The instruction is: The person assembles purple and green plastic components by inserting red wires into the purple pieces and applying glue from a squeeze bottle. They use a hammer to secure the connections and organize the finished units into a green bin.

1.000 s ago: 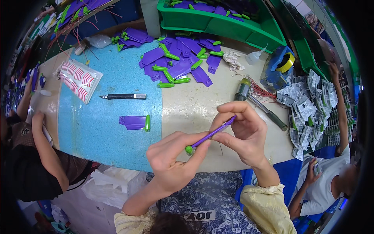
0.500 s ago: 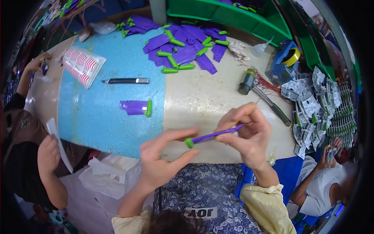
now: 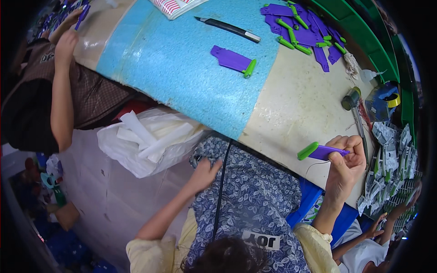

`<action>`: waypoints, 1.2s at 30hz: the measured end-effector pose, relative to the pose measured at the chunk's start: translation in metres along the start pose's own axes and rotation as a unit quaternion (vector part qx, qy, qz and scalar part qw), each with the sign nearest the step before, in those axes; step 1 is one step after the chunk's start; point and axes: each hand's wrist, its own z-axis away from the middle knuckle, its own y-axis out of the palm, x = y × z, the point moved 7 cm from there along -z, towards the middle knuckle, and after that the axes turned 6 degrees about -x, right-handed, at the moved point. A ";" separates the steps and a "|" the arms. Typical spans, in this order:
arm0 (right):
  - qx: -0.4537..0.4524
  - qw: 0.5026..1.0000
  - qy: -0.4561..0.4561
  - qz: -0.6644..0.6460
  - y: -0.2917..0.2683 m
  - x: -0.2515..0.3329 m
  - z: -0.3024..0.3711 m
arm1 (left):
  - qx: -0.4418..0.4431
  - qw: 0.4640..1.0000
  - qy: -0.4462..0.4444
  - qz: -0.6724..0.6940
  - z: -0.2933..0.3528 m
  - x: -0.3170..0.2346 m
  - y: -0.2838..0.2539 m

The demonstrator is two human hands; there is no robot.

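Note:
My right hand [image 3: 346, 166] pinches a flat purple plastic piece [image 3: 324, 152] over the table's near edge. A green rounded end piece [image 3: 308, 150] sits on its left end, and a thin dark wire hangs just below. My left hand [image 3: 205, 175] is down against the blue leaf-patterned apron [image 3: 250, 191]. Its thumb and a finger stand apart, holding nothing that I can see; the other fingers are partly hidden. Another purple piece with a green end [image 3: 233, 59] lies on the blue mat [image 3: 182, 73].
A black cutter knife [image 3: 227, 29] lies beyond that piece. Several purple and green pieces [image 3: 302, 32] are piled at the back. Silvery parts [image 3: 387, 154] and a screwdriver [image 3: 359, 120] lie right. A white bag [image 3: 150, 141] is below the table edge. A co-worker's arm [image 3: 63, 95] is left.
The view has turned toward the left. My left hand has moved away from the purple piece, down to the apron. My right hand still holds the piece, now farther right.

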 end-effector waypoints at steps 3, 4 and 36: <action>0.003 1.000 -0.009 -0.002 -0.001 0.004 0.003 | 0.051 0.977 -0.108 0.175 -0.031 0.040 0.018; 0.000 1.000 -0.009 -0.002 -0.003 0.004 0.004 | 0.049 0.963 -0.113 0.241 -0.038 0.042 0.022; -0.023 1.000 0.011 0.003 -0.019 -0.017 0.009 | -0.244 0.960 0.137 0.001 -0.006 0.011 -0.045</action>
